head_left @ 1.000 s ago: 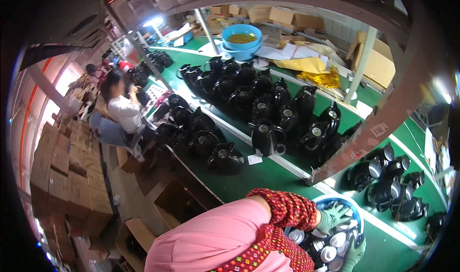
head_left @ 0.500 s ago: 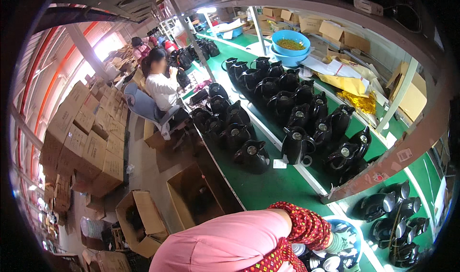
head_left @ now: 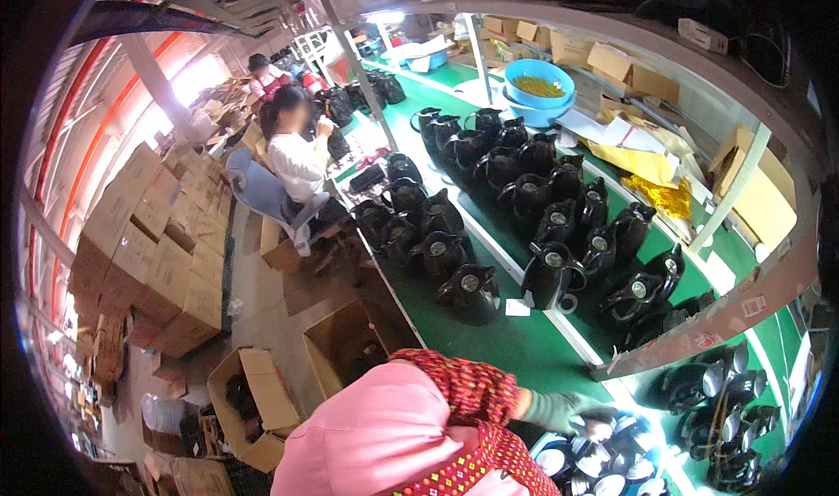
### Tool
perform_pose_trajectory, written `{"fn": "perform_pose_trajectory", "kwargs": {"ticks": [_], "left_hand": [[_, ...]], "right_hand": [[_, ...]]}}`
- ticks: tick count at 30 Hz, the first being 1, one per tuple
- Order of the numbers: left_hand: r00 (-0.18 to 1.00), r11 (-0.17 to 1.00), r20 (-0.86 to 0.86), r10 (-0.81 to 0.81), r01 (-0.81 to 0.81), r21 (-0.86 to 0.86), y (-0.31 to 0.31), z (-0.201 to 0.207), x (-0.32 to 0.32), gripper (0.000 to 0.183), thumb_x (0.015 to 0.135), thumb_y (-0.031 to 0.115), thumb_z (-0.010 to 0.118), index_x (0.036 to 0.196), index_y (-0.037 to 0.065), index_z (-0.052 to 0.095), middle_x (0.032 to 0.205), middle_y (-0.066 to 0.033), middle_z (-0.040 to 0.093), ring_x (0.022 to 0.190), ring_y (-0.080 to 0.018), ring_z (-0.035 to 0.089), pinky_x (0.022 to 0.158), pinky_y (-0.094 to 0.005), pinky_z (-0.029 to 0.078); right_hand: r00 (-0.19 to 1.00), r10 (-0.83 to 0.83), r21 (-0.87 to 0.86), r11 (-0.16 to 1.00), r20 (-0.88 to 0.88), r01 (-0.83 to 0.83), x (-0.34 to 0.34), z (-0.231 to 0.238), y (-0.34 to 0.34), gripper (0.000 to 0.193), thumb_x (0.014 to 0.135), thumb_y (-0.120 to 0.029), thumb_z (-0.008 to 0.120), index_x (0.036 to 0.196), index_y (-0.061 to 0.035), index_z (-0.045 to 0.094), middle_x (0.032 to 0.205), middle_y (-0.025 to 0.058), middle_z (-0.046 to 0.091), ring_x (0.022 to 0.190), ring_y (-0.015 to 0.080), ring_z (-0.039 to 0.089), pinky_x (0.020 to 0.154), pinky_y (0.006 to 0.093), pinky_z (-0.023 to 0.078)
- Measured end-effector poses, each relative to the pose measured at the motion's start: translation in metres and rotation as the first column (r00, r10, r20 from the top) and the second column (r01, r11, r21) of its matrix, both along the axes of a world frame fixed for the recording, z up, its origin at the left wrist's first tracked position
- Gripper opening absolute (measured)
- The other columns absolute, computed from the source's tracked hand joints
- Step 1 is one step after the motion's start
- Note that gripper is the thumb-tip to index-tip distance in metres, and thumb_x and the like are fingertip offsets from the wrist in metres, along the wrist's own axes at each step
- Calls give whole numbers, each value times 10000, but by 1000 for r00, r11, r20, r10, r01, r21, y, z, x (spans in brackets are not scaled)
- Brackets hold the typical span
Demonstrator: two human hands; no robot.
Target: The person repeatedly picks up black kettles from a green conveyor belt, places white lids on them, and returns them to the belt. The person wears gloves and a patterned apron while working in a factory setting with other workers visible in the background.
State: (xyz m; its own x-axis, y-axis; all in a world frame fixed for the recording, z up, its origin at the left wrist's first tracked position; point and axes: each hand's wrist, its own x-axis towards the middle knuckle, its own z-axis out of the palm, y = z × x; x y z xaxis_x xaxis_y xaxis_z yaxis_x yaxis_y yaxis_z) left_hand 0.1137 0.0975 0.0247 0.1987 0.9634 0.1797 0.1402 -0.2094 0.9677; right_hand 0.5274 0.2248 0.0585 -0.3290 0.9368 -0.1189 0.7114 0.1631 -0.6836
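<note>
My left hand [head_left: 559, 411], in a grey-green knit glove, reaches in from the lower edge over a basin [head_left: 657, 448] full of loose jug lids. Its arm wears a pink sleeve with a red patterned oversleeve [head_left: 463, 387]. The fingers are bent around a black-and-silver lid [head_left: 599, 426], somewhat smeared by motion, just above the pile. Other round lids [head_left: 609, 485], some pale and some black, lie jumbled below it. My right hand is out of the picture.
Rows of black jugs [head_left: 546, 273] stand on the green bench [head_left: 489, 347]; more jugs [head_left: 690, 382] lie at the right. A brown post [head_left: 690, 334] rises beside the basin. Open cartons [head_left: 253, 409] stand at left. A seated person [head_left: 297, 159] works farther back. Blue basins [head_left: 537, 90] sit at the back.
My left hand has moved left from the basin's far right side, its fingers now around a lid. The view has shifted slightly. The seated person's arm has moved a little.
</note>
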Motion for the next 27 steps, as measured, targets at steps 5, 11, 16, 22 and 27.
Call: {"fn": "perform_pose_trajectory", "kwargs": {"ticks": [5,11,16,22,27], "left_hand": [[970,980,-150,191,-198,-30,-53,41,-93,684,844,183,787,1442,59,477,1416,-158,563,1303,-247,548,1112,-390,423],[888,903,-174,426,-430,14,-80,13,-175,699,773,140,824,1400,45,530,1304,-150,642,1182,-250,639,1030,-376,492],[602,782,-501,622,-496,377,-40,52,-231,774,737,123,800,1444,62,492,1415,-181,535,1292,-379,520,1108,-445,421],[308,818,-770,559,-356,452,26,15,-284,738,784,100,693,1483,161,465,1542,-152,397,1418,-382,350,1162,-505,319],[263,968,-945,193,-210,139,43,40,-282,888,756,244,772,1532,111,361,1592,-219,260,1466,-442,231,1169,-539,288]], "right_hand": [[956,-183,-50,983,-227,176,4,18,-12,525,852,-215,772,1306,-12,602,1197,148,658,1055,232,634,914,362,514],[931,-48,-388,916,-361,-104,-132,110,-67,542,745,49,712,1272,58,585,1217,171,655,1103,249,638,973,380,506],[853,88,-324,901,-515,-289,-230,91,-89,635,801,-134,807,1341,64,537,1210,167,667,1082,225,650,954,353,508],[909,389,-51,915,-153,-400,-373,90,-65,634,809,-159,788,1380,-40,540,1188,209,683,1098,311,686,914,382,534],[946,271,574,752,180,-324,-442,40,3,664,832,-280,762,1379,-28,483,1065,200,679,961,368,682,833,449,544]]}}
